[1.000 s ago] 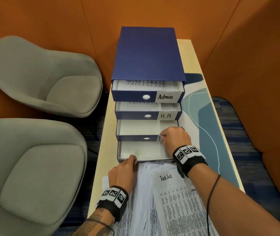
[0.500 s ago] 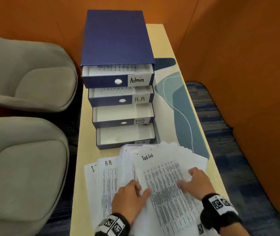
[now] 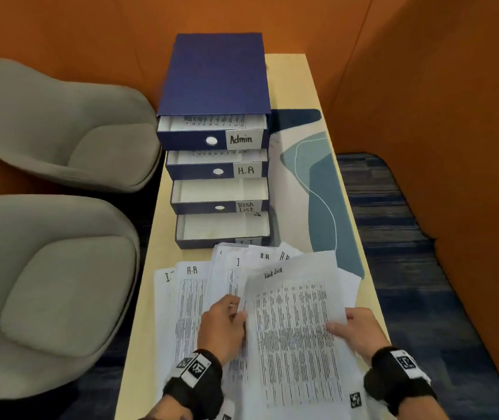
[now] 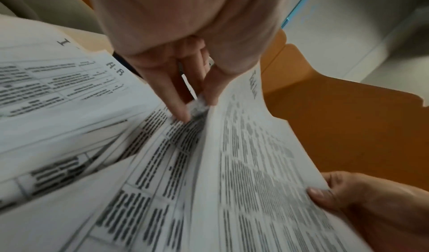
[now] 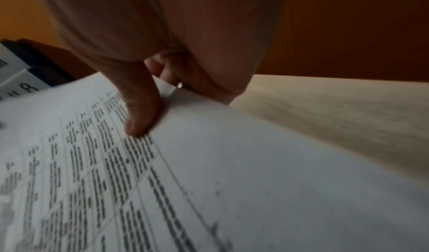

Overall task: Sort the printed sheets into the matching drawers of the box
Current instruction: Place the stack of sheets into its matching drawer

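Near the table's (image 3: 295,74) front edge, white printed "Task List" sheet (image 3: 295,322) lifted off the loose paper pile (image 3: 187,298). Left hand (image 3: 222,325) pinches its left edge, right hand (image 3: 357,331) its right. Light, floppy, likely slippery; support both edges. Matching "Task List" drawer (image 3: 219,194) of the blue cardboard box (image 3: 215,74) stands open.

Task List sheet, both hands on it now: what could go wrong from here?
1. The left hand pinches the Task List sheet right at the pile's edge; a second sheet may lift with it.
2. The H.R sheets lie loosely fanned, so pulling could scatter them.
3. The Task List drawer sits under the open H.R drawer; the limp sheet may catch there.
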A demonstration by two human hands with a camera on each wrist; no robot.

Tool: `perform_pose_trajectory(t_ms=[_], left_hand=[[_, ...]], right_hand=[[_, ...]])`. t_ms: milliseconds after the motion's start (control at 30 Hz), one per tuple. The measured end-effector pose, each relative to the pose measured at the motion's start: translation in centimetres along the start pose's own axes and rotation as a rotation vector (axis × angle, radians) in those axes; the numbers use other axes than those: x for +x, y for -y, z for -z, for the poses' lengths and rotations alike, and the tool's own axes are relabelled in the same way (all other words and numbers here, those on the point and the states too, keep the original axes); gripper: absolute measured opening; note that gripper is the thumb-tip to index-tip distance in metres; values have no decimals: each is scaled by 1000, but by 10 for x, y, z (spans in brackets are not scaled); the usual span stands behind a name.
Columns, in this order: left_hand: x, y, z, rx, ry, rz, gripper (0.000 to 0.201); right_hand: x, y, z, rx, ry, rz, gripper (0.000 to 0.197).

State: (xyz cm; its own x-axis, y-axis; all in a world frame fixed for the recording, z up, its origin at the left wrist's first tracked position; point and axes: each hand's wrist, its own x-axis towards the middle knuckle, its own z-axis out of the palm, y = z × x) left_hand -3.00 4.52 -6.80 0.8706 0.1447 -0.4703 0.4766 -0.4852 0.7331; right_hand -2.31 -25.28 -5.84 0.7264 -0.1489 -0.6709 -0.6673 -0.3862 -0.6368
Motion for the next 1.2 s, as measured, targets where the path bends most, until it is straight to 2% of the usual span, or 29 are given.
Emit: perform_pose_trajectory(t_ms=[100, 167, 233, 267, 333, 400, 500, 567, 633, 667, 700, 767, 800, 867, 900, 933, 967, 1033, 1100, 1133, 1200], left_hand=[[-8, -9, 1, -68, -46, 108, 21], [-5, -12, 5, -80, -97, 167, 26], [-2, -13, 7, -134, -119, 196, 19], [-1, -12, 8, -155, -126, 221, 25], [3, -6, 6, -180, -140, 255, 57], [4, -5, 5, -168, -145, 262, 62], [5, -5, 2, -145, -157, 194, 29], [7, -4, -2, -102, -148, 116, 41], [7, -8, -7, 1, -107, 60, 43], [4, -12, -9, 63, -95, 15, 52], [1, -15, -14, 130, -116, -45, 61], [-10, -28, -21, 228, -201, -159, 66], [-14, -34, -23, 216, -193, -189, 68], [-18, -43, -26, -25, -1, -118, 66], [-16, -42, -28, -150, 104, -39, 50], [-14, -40, -28, -235, 138, -6, 34], [-10, -35, -28, -238, 113, -3, 36], [-8, -35, -22, -296, 90, 25, 37], [-3, -27, -16, -361, 115, 62, 44], [-2, -27, -14, -408, 124, 58, 52], [3, -19, -14, -376, 132, 78, 50]], right_hand=[[3, -10, 19, 70, 123, 0, 29], [7, -18, 35, 39, 44, 29, 30], [11, -29, 59, 115, -34, -8, 27], [11, -35, 71, 215, -31, -36, 27], [10, -45, 96, 421, 8, -96, 30], [10, -51, 113, 514, 33, -107, 38], [8, -46, 115, 482, 44, -87, 28], [7, -37, 106, 452, 43, -77, 23], [8, -31, 94, 448, 63, -66, 21], [8, -29, 88, 454, 88, -73, 22], [9, -27, 83, 462, 119, -81, 23], [8, -23, 73, 505, 186, -92, 24], [6, -21, 69, 525, 211, -95, 24], [3, -19, 63, 551, 250, -87, 27], [1, -19, 61, 554, 256, -86, 28], [0, -20, 59, 540, 241, -88, 29], [-1, -21, 57, 499, 204, -86, 27], [-2, -26, 56, 380, 41, -57, 18], [-6, -33, 60, 379, -101, -60, 8], [-10, -34, 63, 400, -129, -65, 6], [-16, -36, 69, 439, -131, -80, 9]])
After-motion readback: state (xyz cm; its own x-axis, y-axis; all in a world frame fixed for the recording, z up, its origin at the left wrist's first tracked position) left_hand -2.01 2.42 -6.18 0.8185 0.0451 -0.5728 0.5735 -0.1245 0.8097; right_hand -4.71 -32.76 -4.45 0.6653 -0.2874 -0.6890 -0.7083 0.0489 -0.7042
